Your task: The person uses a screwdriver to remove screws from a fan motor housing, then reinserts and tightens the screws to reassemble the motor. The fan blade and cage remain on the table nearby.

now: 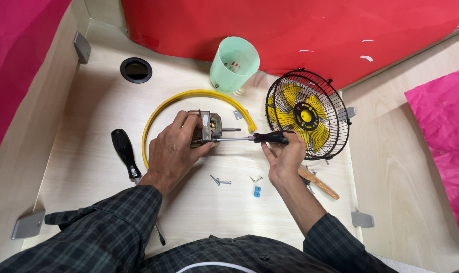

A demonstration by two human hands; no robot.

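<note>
Bright even light, soft shadows, edges warped.

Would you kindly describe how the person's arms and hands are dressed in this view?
Both arms wear long sleeves of a dark plaid shirt, checked in grey-green and black, with cuffs ending just above the wrists. The left hand and right hand are bare: no gloves, and no rings or watch can be seen on them.
</note>
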